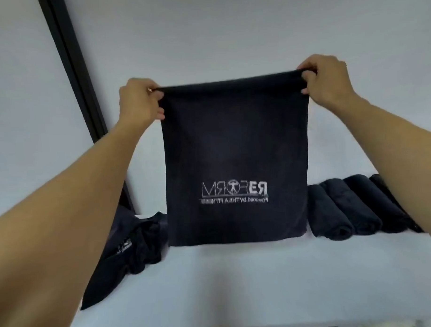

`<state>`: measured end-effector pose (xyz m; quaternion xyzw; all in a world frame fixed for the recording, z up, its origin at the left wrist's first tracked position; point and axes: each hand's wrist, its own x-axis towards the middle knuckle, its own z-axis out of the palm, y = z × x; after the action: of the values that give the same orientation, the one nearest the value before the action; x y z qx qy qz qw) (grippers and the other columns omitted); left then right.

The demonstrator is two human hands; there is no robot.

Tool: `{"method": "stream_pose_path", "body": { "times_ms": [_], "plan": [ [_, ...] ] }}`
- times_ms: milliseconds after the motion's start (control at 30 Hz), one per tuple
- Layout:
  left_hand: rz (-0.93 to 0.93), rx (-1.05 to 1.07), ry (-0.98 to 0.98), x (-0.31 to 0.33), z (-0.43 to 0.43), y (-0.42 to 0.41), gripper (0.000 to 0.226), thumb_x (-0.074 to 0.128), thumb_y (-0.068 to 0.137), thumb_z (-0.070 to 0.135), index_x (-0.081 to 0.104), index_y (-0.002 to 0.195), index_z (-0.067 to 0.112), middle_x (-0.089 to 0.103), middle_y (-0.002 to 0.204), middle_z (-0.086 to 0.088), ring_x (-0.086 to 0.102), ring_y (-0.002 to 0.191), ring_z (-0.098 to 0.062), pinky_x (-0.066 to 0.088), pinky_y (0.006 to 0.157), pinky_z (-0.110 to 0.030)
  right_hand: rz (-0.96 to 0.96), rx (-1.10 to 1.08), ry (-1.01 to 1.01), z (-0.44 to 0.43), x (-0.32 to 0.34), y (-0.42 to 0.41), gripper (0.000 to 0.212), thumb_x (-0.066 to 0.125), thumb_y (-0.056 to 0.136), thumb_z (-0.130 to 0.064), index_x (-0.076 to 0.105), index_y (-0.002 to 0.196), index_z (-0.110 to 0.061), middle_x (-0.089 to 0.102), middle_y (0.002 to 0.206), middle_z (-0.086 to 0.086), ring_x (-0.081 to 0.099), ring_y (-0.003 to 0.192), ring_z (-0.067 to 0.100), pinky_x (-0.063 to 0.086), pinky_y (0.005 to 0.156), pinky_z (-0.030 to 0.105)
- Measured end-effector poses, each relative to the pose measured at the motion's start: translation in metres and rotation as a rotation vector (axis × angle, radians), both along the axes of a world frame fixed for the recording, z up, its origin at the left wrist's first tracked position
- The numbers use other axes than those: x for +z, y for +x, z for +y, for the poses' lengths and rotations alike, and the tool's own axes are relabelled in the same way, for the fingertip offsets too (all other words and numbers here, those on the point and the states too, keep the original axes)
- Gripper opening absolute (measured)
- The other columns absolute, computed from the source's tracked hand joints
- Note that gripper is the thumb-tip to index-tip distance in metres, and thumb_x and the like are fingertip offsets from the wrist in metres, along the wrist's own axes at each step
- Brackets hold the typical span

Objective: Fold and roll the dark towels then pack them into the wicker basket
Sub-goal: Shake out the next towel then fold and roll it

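Progress looks partial from where I stand, somewhere around the middle of the job. A row of rolled towels lies side by side on the white table to the person's right. I count about four, though the right forearm hides the far end of the row. On the opposite side a heap of loose towels sits crumpled at the table's left edge, not yet folded or rolled, and I cannot tell how many are in it.

The held towel hangs flat in the air between the two raised arms, above the middle of the table. The left grip pinches its upper left corner, with the fingers curled over the top edge. The right grip pinches the upper right corner the same way. Both are closed tight on the cloth, which is pulled taut between them. The top edge looks rounded, as if the towel were already doubled over, but I cannot be sure. Its pale logo reads mirrored from this side. The lower edge reaches down about to the table, and whether it touches is unclear.

I judge this one to be at the folding step, with rolling to follow. The wicker basket is nowhere in view, so by the look of it no packing has begun.
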<state>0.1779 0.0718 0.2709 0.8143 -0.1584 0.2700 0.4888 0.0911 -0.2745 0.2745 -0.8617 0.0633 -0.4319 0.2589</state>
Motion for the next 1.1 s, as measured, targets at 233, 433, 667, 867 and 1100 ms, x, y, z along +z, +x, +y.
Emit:
{"method": "stream_pose_path", "body": {
  "times_ms": [233, 433, 667, 867, 1100],
  "plan": [
    [-0.206, 0.05, 0.079, 0.032, 0.016, -0.008, 0.017, 0.061, 0.091, 0.02, 0.072, 0.103, 0.014, 0.068, 0.092, -0.002, 0.067, 0.089, -0.021, 0.057, 0.086, -0.04, -0.149, 0.048, 0.074, 0.01, 0.035, -0.022, 0.028, 0.043, 0.097, -0.004, 0.066, 0.111, -0.011, 0.066, 0.107, 0.001, 0.065, 0.077, 0.018, 0.048, 0.055, 0.007],
    [0.138, -0.358, -0.023, -0.032, 0.059, -0.074, 0.012, 0.061, 0.086, 0.001, 0.065, 0.076, 0.002, 0.064, 0.075, -0.007, 0.063, 0.08, -0.02, 0.055, 0.084, -0.034, 0.076, 0.196, 0.051, 0.024, -0.021, -0.096, 0.025, 0.05, 0.091, -0.004, 0.068, 0.098, -0.02, 0.068, 0.089, 0.002, 0.066, 0.071, 0.021, 0.053, 0.067, 0.021],
    [0.697, -0.611, 0.419, -0.207, 0.099, -0.16, 0.022, 0.064, 0.08, 0.0, 0.06, 0.06, 0.009, 0.056, 0.061, 0.001, 0.052, 0.065, -0.012, 0.044, 0.066, -0.026, 0.957, 0.381, -0.142, 0.036, -0.186, -0.19, 0.027, 0.056, 0.095, -0.009, 0.069, 0.089, -0.032, 0.068, 0.082, -0.017, 0.064, 0.075, 0.007, 0.055, 0.073, 0.027],
    [0.873, -0.728, 0.508, -0.232, 0.104, -0.175, 0.014, 0.063, 0.075, 0.014, 0.061, 0.073, 0.001, 0.056, 0.071, -0.002, 0.053, 0.072, -0.013, 0.045, 0.071, -0.025, 1.155, 0.452, -0.027, 0.039, -0.224, -0.214, 0.029, 0.053, 0.095, -0.007, 0.069, 0.09, -0.031, 0.065, 0.081, -0.005, 0.058, 0.069, 0.003, 0.054, 0.069, 0.024],
    [0.634, -0.347, 0.203, -0.209, 0.081, -0.116, 0.015, 0.058, 0.092, 0.008, 0.069, 0.084, 0.003, 0.07, 0.08, -0.013, 0.068, 0.072, -0.021, 0.057, 0.067, -0.031, 0.771, 0.258, 0.024, 0.035, -0.189, -0.15, 0.025, 0.048, 0.098, -0.006, 0.069, 0.098, -0.021, 0.061, 0.081, -0.014, 0.057, 0.065, -0.005, 0.047, 0.062, 0.015]
  ]
}}
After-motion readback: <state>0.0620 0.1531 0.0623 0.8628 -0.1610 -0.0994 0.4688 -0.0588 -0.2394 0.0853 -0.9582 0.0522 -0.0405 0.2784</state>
